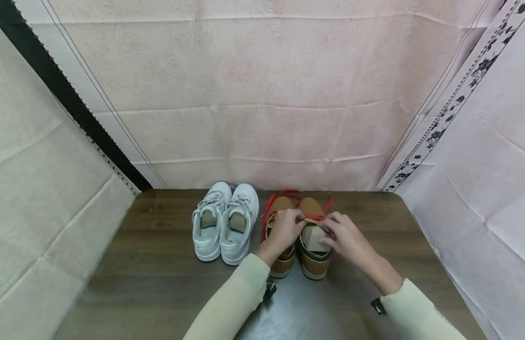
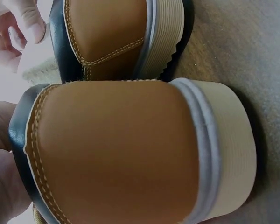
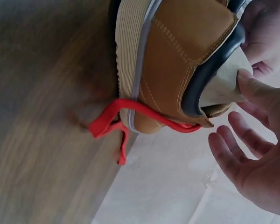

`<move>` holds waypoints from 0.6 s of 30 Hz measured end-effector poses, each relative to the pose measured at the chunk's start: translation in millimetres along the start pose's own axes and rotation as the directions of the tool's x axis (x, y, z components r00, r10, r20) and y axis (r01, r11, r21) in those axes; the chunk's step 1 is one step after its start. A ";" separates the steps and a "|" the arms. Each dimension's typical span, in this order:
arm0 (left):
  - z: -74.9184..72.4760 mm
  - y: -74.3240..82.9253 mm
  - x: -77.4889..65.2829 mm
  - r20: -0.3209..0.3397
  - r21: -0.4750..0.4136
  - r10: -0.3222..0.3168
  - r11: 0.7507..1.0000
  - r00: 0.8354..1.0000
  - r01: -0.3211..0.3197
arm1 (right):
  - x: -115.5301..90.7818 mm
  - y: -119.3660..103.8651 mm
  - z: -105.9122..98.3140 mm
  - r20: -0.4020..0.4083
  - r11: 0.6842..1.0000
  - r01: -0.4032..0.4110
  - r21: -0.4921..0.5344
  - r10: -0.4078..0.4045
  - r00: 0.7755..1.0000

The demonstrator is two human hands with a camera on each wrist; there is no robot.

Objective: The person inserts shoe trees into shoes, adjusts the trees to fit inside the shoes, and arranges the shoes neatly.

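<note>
A pair of brown shoes with black collars and red laces stands side by side in the head view. Both hands are at the opening of the right brown shoe [image 1: 315,267], where a pale beige tongue [image 1: 312,240] stands up. My right hand [image 1: 345,234] pinches one edge of this tongue between thumb [image 3: 252,87] and forefinger, its other fingers spread loosely. Reaching over the left brown shoe [image 1: 281,268], my left hand [image 1: 286,227] pinches at the tongue's other side, close to the red lace [image 3: 142,108]. Its fingertips are partly hidden.
White sneakers [image 1: 209,250] stand as a pair to the left of the brown shoes. All the shoes rest on a dark wooden tabletop [image 1: 169,278], toes toward a pale cloth backdrop [image 1: 262,137]. Cloth also hangs along both sides. Loose red lace lies beyond the brown toes.
</note>
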State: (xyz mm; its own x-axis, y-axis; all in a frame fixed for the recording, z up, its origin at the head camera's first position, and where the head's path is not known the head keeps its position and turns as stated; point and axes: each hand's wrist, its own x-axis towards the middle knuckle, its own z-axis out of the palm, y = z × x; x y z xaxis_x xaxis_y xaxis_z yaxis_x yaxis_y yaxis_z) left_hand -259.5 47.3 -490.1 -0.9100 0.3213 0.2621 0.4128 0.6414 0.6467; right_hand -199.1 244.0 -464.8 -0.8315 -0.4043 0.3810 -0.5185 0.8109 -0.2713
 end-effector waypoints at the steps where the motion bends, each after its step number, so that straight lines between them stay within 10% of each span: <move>1: -0.1 0.2 0.0 0.001 -0.003 -0.003 1.000 1.000 0.003 | 1.4 0.9 -0.8 0.017 1.000 -0.006 0.004 0.005 1.000; 8: -1.0 0.8 0.5 -0.001 -0.007 -0.001 1.000 1.000 0.001 | 23.2 8.8 -11.6 0.210 0.970 -0.162 0.179 0.123 0.970; 18: -1.3 0.2 -0.8 0.003 0.003 0.007 1.000 1.000 -0.007 | 54.7 20.2 -21.4 0.479 0.948 -0.235 0.216 0.107 0.871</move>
State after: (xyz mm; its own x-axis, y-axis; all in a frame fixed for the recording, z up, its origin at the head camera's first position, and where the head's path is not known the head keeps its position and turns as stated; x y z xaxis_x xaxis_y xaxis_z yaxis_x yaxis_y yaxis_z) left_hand -258.7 46.3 -489.2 -0.9071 0.3279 0.2640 0.4189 0.6417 0.6425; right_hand -250.8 247.4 -430.5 -0.8752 -0.4685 -0.1207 -0.3393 0.7722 -0.5373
